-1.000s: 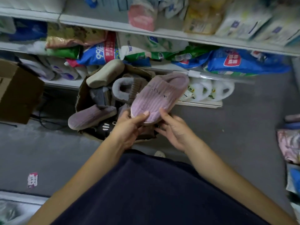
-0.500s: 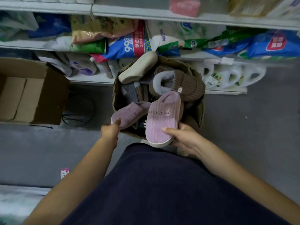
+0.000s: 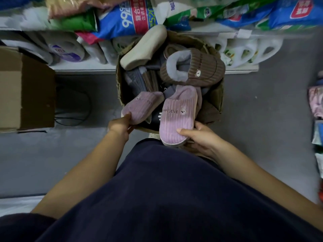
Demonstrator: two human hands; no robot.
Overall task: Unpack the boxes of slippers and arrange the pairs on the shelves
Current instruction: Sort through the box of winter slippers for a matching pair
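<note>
Hands [image 3: 201, 139] on slippers [image 3: 176, 119], grey floor [image 3: 262, 123]

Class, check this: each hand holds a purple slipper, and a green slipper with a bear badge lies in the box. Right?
No. The head view shows the bear-badge slipper in the box is brown, not green. The left hand holds one purple slipper, the right hand the other purple slipper.

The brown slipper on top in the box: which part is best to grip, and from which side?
Probably the edge of the upper at the opening of the brown slipper: thumb inside on the grey lining, fingers over the ribbed top. Come from above and from the left, since the opening faces left and the slipper lies uppermost in the cardboard box.
</note>
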